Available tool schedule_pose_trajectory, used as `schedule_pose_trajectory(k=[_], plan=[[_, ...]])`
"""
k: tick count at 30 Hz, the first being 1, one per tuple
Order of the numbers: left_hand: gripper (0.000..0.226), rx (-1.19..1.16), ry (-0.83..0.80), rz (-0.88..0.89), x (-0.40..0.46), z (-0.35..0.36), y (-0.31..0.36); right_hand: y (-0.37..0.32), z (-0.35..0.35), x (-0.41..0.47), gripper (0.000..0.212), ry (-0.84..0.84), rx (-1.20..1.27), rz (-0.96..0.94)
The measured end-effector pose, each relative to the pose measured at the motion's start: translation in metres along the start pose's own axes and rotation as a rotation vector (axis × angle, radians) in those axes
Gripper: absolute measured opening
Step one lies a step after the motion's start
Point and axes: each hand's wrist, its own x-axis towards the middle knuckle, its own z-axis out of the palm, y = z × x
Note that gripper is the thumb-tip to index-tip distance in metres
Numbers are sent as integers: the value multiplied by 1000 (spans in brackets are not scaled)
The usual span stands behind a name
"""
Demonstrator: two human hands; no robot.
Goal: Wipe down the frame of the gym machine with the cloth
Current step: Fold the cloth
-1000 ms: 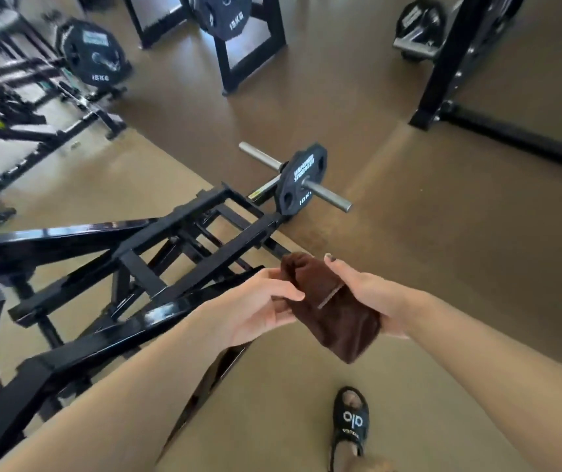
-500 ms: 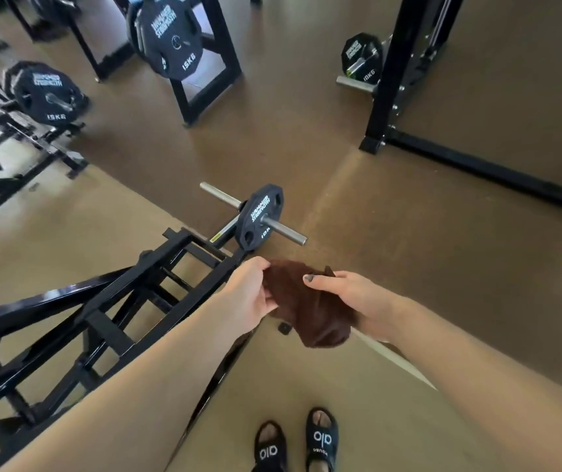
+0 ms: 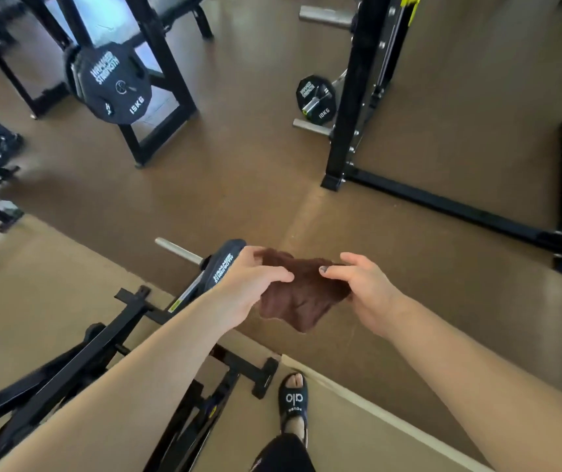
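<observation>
Both hands hold a dark brown cloth (image 3: pixel 301 294) in the air between them. The left hand (image 3: pixel 250 284) grips its left edge, thumb curled over the top and fingers (image 3: pixel 281 276) pinching the fabric. The right hand (image 3: pixel 364 291) pinches the right edge with thumb and fingers (image 3: pixel 329 270); the cloth sags below both hands to a loose corner.

Just beyond the left fingers, partly hidden by that hand, a black weight plate (image 3: pixel 223 264) sits on a silver sleeve (image 3: pixel 177 250) that sticks out to the left. The black frame (image 3: pixel 102 345) of the gym machine runs below and behind the left forearm, well apart from the cloth.

Below the cloth, a foot in a black slide sandal (image 3: pixel 294 400) stands on the brown floor (image 3: pixel 238 185). Far ahead of the right fingers stands a black rack upright (image 3: pixel 358 97).
</observation>
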Motion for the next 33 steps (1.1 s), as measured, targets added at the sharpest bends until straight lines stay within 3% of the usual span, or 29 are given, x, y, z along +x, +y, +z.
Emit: schedule_pose_trajectory(k=[4, 9, 14, 21, 26, 29, 33], plan=[[83, 283, -10, 104, 48, 3, 53, -58, -5, 37, 76, -57, -23, 8], [60, 662, 8, 241, 105, 18, 122, -136, -6, 80, 62, -89, -314, -124], [32, 827, 170, 395, 168, 32, 185, -209, -4, 148, 47, -146, -776, -293], [10, 1076, 325, 503, 268, 32, 261, -307, -2, 263, 19, -93, -1063, -540], [14, 1006, 400, 446, 323, -4, 309, -377, 26, 334, 11, -230, -1155, -582], [16, 715, 385, 324, 342, -37, 336, -417, 62, 368, 17, -382, -1158, -542], [19, 311, 492, 264, 362, -89, 361, -466, 124, 409, 17, -523, -1011, -385]])
